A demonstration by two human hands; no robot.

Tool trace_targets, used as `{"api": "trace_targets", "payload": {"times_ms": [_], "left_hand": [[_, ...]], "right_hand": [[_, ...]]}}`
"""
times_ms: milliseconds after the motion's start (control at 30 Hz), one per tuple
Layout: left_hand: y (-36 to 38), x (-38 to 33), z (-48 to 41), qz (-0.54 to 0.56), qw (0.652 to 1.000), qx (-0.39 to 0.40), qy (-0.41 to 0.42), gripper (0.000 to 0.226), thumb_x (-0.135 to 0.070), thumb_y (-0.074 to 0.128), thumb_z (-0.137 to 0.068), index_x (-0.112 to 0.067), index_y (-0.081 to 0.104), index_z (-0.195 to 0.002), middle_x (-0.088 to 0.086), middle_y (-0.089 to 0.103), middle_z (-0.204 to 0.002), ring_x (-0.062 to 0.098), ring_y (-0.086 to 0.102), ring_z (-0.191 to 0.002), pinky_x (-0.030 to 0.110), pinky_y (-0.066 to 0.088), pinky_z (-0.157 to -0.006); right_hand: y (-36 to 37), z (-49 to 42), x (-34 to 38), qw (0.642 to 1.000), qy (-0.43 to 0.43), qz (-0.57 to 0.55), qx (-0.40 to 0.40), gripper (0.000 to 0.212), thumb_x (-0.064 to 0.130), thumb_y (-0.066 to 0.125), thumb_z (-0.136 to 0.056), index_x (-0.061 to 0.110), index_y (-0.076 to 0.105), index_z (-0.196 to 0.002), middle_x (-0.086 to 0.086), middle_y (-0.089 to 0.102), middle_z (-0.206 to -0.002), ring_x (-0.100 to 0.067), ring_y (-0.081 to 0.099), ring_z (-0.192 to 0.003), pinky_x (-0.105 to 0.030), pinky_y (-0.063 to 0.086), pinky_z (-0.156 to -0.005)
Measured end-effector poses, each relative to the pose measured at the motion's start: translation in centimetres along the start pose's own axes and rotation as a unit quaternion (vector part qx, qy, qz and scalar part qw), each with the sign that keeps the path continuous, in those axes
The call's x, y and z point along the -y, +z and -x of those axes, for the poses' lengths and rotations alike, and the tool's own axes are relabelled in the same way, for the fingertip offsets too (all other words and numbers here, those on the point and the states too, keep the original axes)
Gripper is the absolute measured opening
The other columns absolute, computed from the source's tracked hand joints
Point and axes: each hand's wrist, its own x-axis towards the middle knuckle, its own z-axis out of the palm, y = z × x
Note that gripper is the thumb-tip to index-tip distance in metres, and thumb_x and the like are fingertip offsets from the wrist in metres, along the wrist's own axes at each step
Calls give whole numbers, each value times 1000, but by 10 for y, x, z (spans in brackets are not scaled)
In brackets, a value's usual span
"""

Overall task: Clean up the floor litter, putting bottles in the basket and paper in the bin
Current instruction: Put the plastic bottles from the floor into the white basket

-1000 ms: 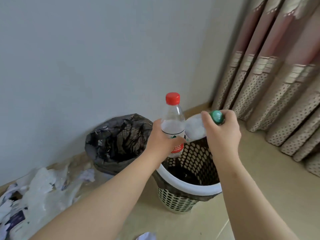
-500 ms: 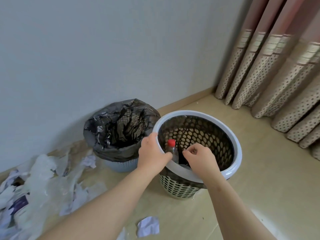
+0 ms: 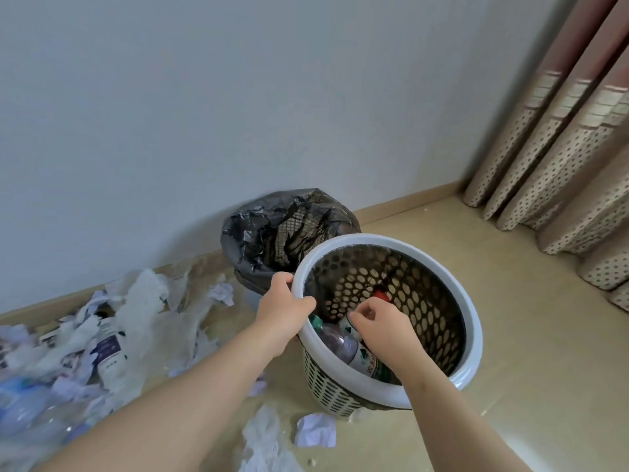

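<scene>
At 9 o'clock on the rim of the white basket, the left hand has its grip closed over the edge, fingers curled onto the outside and the thumb lying across the top. The basket stands on the floor a little to 4 o'clock of the frame's centre, its holed wall dark inside.

The right hand reaches over the near rim from 5 o'clock and sits down inside the basket. Its fingers are curled, with thumb and forefinger drawn close together over the bottles. Whether this grip actually has hold of one cannot be told, since the hand covers the spot. A red-capped bottle pokes out just past the knuckles at 12 o'clock of the hand. A green-capped bottle lies at the hand's 9 o'clock, against the inner wall below the left thumb.

Just beside the basket at its 11 o'clock stands the bin, lined with a crumpled black bag, close against the wall.

Torn white paper is heaped on the floor toward 9 o'clock of the frame, with blurred plastic bottles among it at 8 o'clock. One crumpled paper ball lies near the basket's foot at 7 o'clock. A dotted curtain hangs at 2 o'clock.
</scene>
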Motion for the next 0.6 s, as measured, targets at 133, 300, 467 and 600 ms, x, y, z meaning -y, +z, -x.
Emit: {"api": "trace_targets", "payload": {"times_ms": [133, 300, 467, 600], "left_hand": [[-36, 15, -1, -7, 1000, -11, -5, 40, -15, 55, -85, -25, 39, -120, 4, 54, -94, 25, 61, -85, 42, 58, -74], [-72, 32, -1, -12, 1000, -12, 11, 42, -20, 56, -88, -26, 41, -128, -1, 52, -101, 19, 59, -85, 29, 52, -62], [-109, 44, -6, -40, 998, -31, 38, 37, -33, 51, -94, -21, 47, -128, -5, 54, -107, 14, 52, -95, 26, 42, -77], [-148, 62, -7, -45, 996, -76, 18, 28, -28, 49, -94, -22, 53, -121, -3, 55, -111, 19, 54, -101, 32, 47, -84]], "right_hand": [[29, -1, 22, 999, -19, 19, 44, 9, 32, 54, -92, 24, 58, -93, 4, 63, -85, -14, 62, -80, -32, 54, -77], [56, -4, 50, 985, -67, 112, 111, 12, 33, 54, -92, 24, 60, -98, 5, 64, -85, -10, 63, -77, -28, 57, -74], [62, -9, 88, 970, -120, 167, 132, 15, 33, 53, -93, 23, 61, -101, 7, 63, -87, -9, 61, -79, -29, 56, -77], [74, -8, 126, 968, -160, 172, 88, 16, 31, 50, -94, 19, 60, -98, 1, 66, -85, -16, 63, -77, -33, 57, -75]]}}
